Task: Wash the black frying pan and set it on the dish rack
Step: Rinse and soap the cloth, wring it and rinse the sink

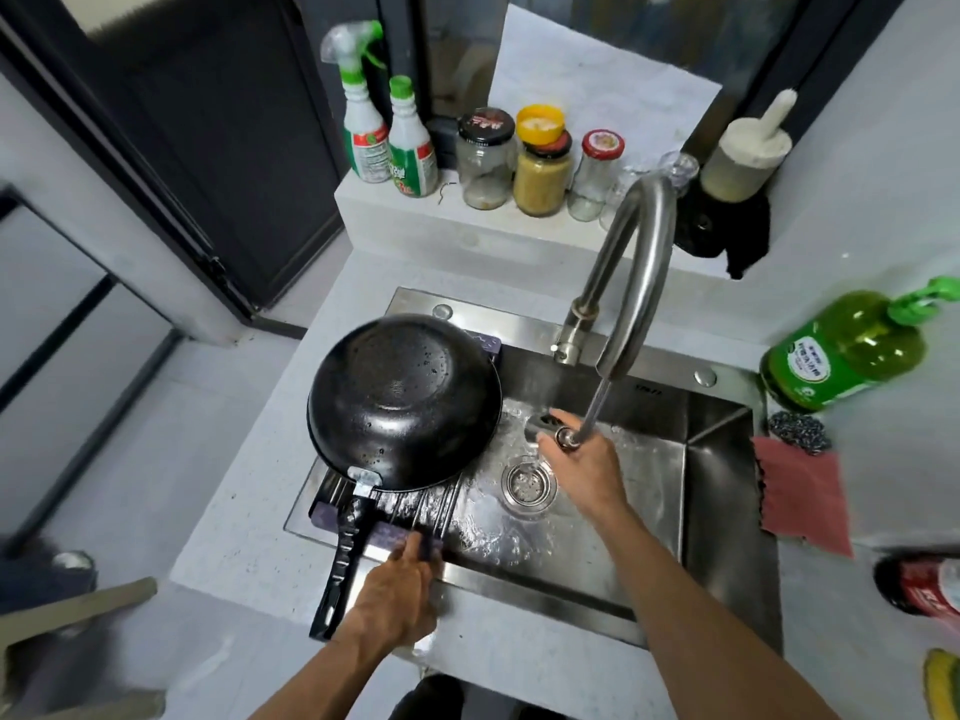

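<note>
Both hands busy: black frying pan (404,402) sits upside down on the dish rack (415,504) at 9 o'clock of the sink (719,459), likely to drain; left hand (397,597) pinches the rack's near bar, steadying it; right hand (579,459) clamps the pull-out faucet head (543,426), rinsing toward the drain (529,485).

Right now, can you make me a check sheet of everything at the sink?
Surface: steel sink, wet, water running over the drain; pale counter around it.
Job's things: black pan upside down on the dish rack across the sink's left side, handle toward the person.
Clutter: green soap bottle, scrubber, red cloth, spray bottles and jars on the back ledge.
Grippers: left hand on the rack's front edge; right hand holds the tap's pull-out spout.
Cables: nothing seen.
Surroundings: dark door frame to the left, white walls.
</note>
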Demonstrator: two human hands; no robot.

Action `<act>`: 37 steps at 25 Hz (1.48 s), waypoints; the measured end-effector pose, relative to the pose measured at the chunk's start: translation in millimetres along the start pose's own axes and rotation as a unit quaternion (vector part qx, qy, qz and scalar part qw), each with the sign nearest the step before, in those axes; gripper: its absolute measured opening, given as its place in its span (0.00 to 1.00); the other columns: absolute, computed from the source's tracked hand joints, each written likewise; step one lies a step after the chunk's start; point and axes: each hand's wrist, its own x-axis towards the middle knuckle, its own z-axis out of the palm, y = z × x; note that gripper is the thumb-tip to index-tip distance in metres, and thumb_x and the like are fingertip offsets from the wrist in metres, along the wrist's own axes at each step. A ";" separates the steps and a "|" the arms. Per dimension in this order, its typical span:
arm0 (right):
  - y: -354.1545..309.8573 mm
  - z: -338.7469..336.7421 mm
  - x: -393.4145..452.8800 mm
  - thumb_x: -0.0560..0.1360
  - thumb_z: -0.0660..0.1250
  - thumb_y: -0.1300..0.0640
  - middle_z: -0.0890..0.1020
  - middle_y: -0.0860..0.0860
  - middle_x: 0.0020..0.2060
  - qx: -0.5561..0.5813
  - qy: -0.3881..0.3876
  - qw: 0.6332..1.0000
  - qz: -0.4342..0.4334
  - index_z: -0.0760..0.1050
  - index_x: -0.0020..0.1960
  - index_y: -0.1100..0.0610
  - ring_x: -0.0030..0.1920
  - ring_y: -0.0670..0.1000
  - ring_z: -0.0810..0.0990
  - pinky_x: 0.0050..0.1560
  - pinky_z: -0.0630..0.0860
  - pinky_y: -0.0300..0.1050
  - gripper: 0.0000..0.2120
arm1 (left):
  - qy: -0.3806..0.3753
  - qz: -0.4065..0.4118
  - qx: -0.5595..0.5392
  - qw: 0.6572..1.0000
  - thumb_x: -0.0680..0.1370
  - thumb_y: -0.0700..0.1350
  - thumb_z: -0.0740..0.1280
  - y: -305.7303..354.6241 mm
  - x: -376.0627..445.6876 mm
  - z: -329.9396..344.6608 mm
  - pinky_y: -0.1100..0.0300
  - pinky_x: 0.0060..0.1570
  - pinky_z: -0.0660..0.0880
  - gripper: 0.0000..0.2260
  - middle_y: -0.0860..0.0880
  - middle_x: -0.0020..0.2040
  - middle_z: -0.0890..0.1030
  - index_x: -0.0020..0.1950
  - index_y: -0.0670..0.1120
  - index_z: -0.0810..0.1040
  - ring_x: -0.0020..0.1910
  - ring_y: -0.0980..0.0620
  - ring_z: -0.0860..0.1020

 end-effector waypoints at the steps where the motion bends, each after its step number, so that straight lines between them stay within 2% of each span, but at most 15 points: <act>1: -2.5 -1.0 2.4 0.77 0.71 0.53 0.85 0.47 0.38 0.018 0.008 1.000 0.006 0.77 0.63 0.41 0.26 0.39 0.76 0.27 0.71 0.33 0.16 | -0.003 -0.003 -0.005 1.000 0.81 0.44 0.59 0.7 1.0 -0.8 0.59 0.56 0.75 0.19 0.46 0.66 0.71 0.70 0.41 0.63 0.53 0.51 0.78; 5: -3.7 -1.4 7.3 0.77 0.71 0.54 0.86 0.45 0.41 0.033 -0.018 0.999 -0.004 0.79 0.55 0.35 0.32 0.39 0.78 0.32 0.78 0.37 0.14 | 0.008 -0.014 0.001 1.000 0.81 0.46 0.59 3.9 6.2 1.4 0.61 0.55 0.74 0.18 0.46 0.65 0.72 0.70 0.42 0.63 0.54 0.50 0.78; 7: -0.8 -0.7 8.7 0.78 0.70 0.56 0.86 0.51 0.40 0.034 -0.015 0.999 0.006 0.79 0.62 0.43 0.30 0.44 0.78 0.29 0.76 0.38 0.15 | -0.004 0.001 0.033 0.999 0.80 0.48 0.61 4.2 6.9 0.7 0.58 0.58 0.73 0.18 0.46 0.68 0.66 0.69 0.43 0.67 0.57 0.49 0.76; 9: 1.8 -0.1 10.9 0.78 0.69 0.56 0.86 0.56 0.43 0.014 -0.036 0.999 -0.002 0.79 0.66 0.49 0.34 0.53 0.82 0.34 0.82 0.45 0.17 | -0.015 0.016 0.074 0.997 0.78 0.49 0.64 3.5 6.1 -1.5 0.56 0.59 0.73 0.19 0.46 0.70 0.62 0.67 0.44 0.70 0.58 0.48 0.75; 10: 2.7 -1.9 12.8 0.78 0.69 0.56 0.86 0.56 0.42 0.008 -0.039 0.999 -0.005 0.79 0.67 0.50 0.35 0.54 0.82 0.34 0.81 0.45 0.17 | -0.015 0.017 0.082 0.996 0.77 0.49 0.64 3.6 7.1 -1.3 0.55 0.59 0.73 0.20 0.46 0.70 0.62 0.67 0.45 0.70 0.59 0.48 0.75; 12: 3.7 -8.2 18.0 0.79 0.69 0.55 0.85 0.52 0.39 0.006 -0.018 1.000 -0.001 0.78 0.66 0.48 0.30 0.48 0.76 0.28 0.74 0.39 0.16 | -0.008 0.018 0.087 0.996 0.76 0.49 0.65 2.5 9.4 0.8 0.55 0.59 0.73 0.22 0.46 0.70 0.61 0.68 0.45 0.70 0.60 0.48 0.74; 16: 6.3 -17.7 25.8 0.79 0.69 0.53 0.82 0.46 0.39 -0.037 -0.021 0.999 -0.018 0.75 0.68 0.46 0.34 0.45 0.77 0.33 0.74 0.40 0.18 | 0.005 0.007 0.039 0.999 0.76 0.48 0.65 0.0 11.0 5.8 0.55 0.56 0.74 0.19 0.48 0.68 0.65 0.66 0.46 0.71 0.57 0.48 0.76; 18: 7.2 -26.8 32.0 0.79 0.68 0.54 0.83 0.48 0.39 -0.041 -0.008 0.999 -0.015 0.75 0.69 0.47 0.32 0.45 0.76 0.32 0.71 0.39 0.19 | 0.010 -0.008 0.008 1.000 0.76 0.48 0.64 -2.5 12.5 9.5 0.57 0.52 0.72 0.20 0.49 0.65 0.69 0.67 0.48 0.68 0.54 0.48 0.78; 20: 9.0 -42.8 37.2 0.79 0.69 0.54 0.84 0.50 0.41 -0.064 0.002 0.998 -0.018 0.75 0.69 0.49 0.34 0.46 0.76 0.37 0.71 0.40 0.19 | 0.010 -0.014 -0.012 1.000 0.77 0.49 0.63 -3.1 15.1 10.7 0.58 0.51 0.71 0.20 0.50 0.64 0.70 0.69 0.51 0.66 0.53 0.49 0.78; 23: 17.3 -71.5 40.4 0.79 0.69 0.53 0.82 0.51 0.40 -0.112 0.010 0.993 -0.023 0.76 0.68 0.52 0.38 0.48 0.77 0.44 0.71 0.42 0.18 | 0.006 0.011 0.044 0.999 0.75 0.54 0.63 -6.2 16.9 11.2 0.57 0.55 0.72 0.23 0.50 0.64 0.64 0.69 0.51 0.68 0.54 0.49 0.77; 25: 25.5 -94.1 41.1 0.79 0.69 0.54 0.81 0.50 0.39 -0.122 0.029 0.992 -0.013 0.77 0.66 0.53 0.37 0.49 0.76 0.44 0.71 0.42 0.16 | 0.005 0.027 0.075 0.997 0.74 0.57 0.64 -3.6 16.8 10.4 0.57 0.54 0.73 0.24 0.49 0.63 0.62 0.68 0.50 0.69 0.54 0.50 0.77; 28: 42.7 -126.7 40.0 0.78 0.68 0.53 0.81 0.50 0.39 -0.162 0.061 0.985 0.000 0.80 0.55 0.56 0.38 0.50 0.77 0.40 0.70 0.44 0.08 | -0.001 0.022 0.067 0.998 0.74 0.58 0.65 0.5 13.0 8.5 0.57 0.54 0.73 0.26 0.49 0.62 0.62 0.69 0.50 0.68 0.55 0.50 0.76; 32: 34.3 -140.5 32.7 0.77 0.69 0.57 0.84 0.59 0.45 -0.180 0.030 0.982 0.037 0.79 0.52 0.62 0.48 0.60 0.82 0.55 0.77 0.57 0.09 | -0.019 0.018 0.075 0.997 0.75 0.58 0.66 3.4 5.5 5.4 0.56 0.57 0.74 0.32 0.45 0.68 0.58 0.74 0.48 0.60 0.60 0.48 0.73; 34: 20.1 -142.0 26.7 0.77 0.68 0.55 0.83 0.56 0.42 -0.226 0.014 0.973 0.042 0.79 0.49 0.60 0.45 0.58 0.81 0.48 0.75 0.50 0.08 | -0.038 0.004 0.078 0.996 0.75 0.59 0.65 4.2 3.6 5.1 0.52 0.63 0.71 0.34 0.42 0.74 0.52 0.77 0.49 0.56 0.67 0.43 0.68; 37: -4.0 -153.3 3.6 0.80 0.64 0.50 0.75 0.48 0.32 -0.357 0.014 0.932 0.055 0.77 0.44 0.55 0.32 0.45 0.71 0.31 0.59 0.39 0.11 | -0.047 -0.002 0.077 0.996 0.76 0.60 0.64 6.2 4.4 4.4 0.50 0.66 0.69 0.35 0.41 0.76 0.49 0.77 0.49 0.54 0.71 0.42 0.63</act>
